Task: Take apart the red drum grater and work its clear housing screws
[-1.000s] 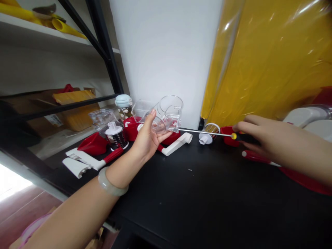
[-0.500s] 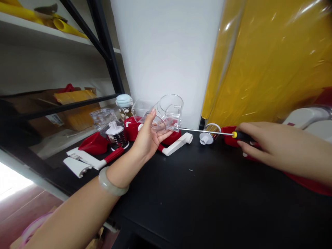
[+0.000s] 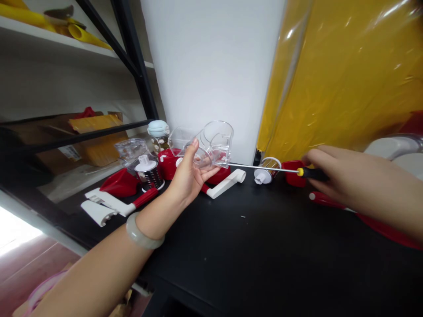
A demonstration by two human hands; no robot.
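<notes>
My left hand [image 3: 189, 176] grips a clear plastic housing [image 3: 211, 143] and holds it up above the black table [image 3: 251, 246]. My right hand [image 3: 343, 176] is closed around the black and yellow handle of a screwdriver [image 3: 264, 167]. Its long metal shaft runs left, and the tip touches the lower right side of the clear housing. A pale bangle is on my left wrist.
Behind my left hand lie a red base [image 3: 168, 160], a white crank handle [image 3: 226, 183], a steel grater drum [image 3: 150, 173], a second drum [image 3: 266, 169] and white parts [image 3: 99, 207]. A yellow plastic sheet [image 3: 346, 75] hangs at the right; a black shelf frame [image 3: 132, 57] stands at the left.
My right hand rolled slightly round the screwdriver handle, dipping and coming back up. The shaft tip stays at the clear housing. My left hand has hardly moved.
</notes>
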